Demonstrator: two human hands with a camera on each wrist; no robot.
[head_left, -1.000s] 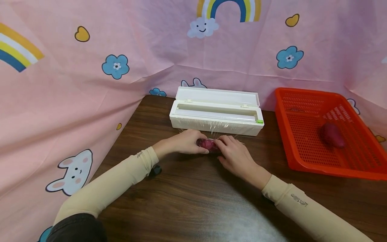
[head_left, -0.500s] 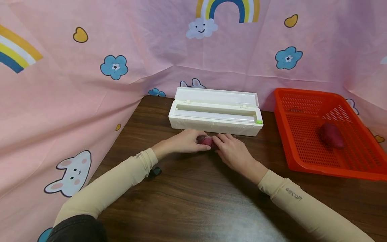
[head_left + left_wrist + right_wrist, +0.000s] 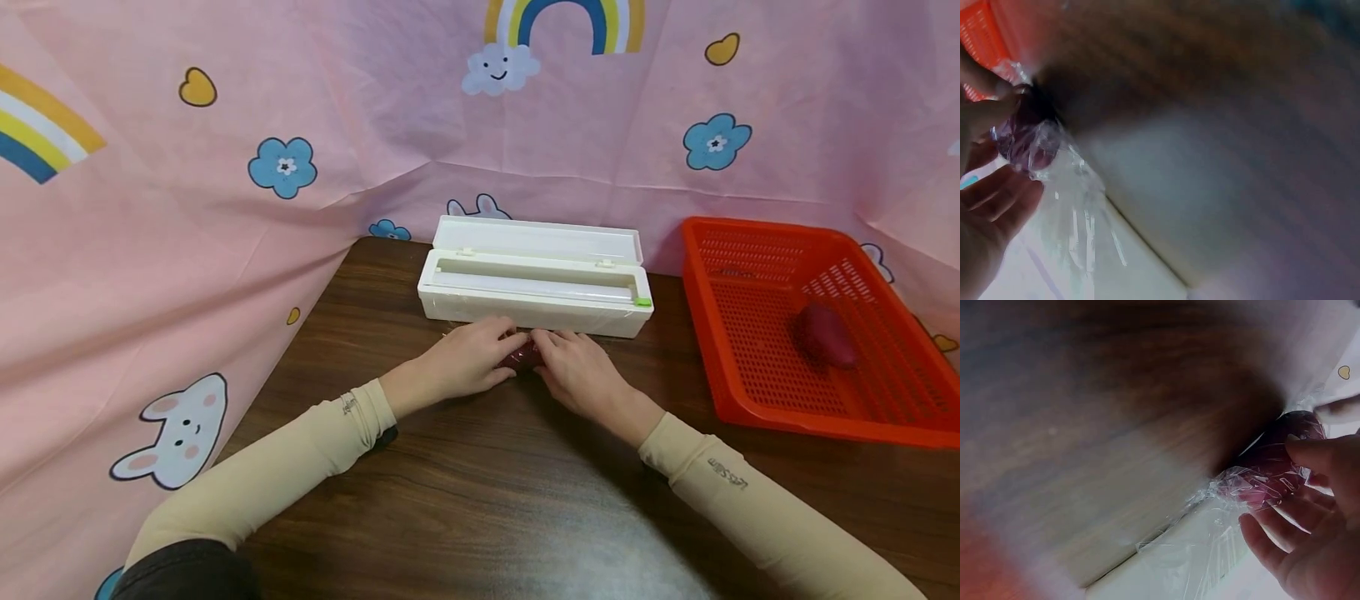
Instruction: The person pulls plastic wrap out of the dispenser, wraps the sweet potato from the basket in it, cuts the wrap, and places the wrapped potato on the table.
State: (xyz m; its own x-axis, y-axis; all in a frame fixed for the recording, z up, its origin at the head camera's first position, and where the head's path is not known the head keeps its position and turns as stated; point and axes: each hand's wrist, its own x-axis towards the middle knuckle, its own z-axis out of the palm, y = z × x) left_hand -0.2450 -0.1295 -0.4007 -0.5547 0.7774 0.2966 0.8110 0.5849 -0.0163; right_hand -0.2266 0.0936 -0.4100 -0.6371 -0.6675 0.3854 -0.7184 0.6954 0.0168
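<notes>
A purple-red sweet potato (image 3: 522, 357) lies between both hands, just in front of a white cling film box. My left hand (image 3: 468, 354) grips its left end, thumb on the near side. On the other end, my right hand (image 3: 585, 375) holds it with thumb and fingers curled round. Both wrist views show crinkled cling film (image 3: 1235, 487) wrapped about the sweet potato, with loose clear film trailing off its ends. In the left wrist view, the wrapped end of the sweet potato (image 3: 1029, 134) shows past the fingers. Much of its middle is hidden by the hands.
The cling film box (image 3: 536, 315) stands with its lid (image 3: 540, 240) raised and a roll (image 3: 536, 287) inside. At the right, a red plastic basket (image 3: 840, 427) holds another sweet potato (image 3: 823, 335). A pink patterned cloth (image 3: 420, 100) hangs behind the brown table (image 3: 465, 500).
Both hands have shifted slightly on the sweet potato. The left fingers have moved over its top, covering more of it, and the right fingers have drawn a little closer to the left hand.
</notes>
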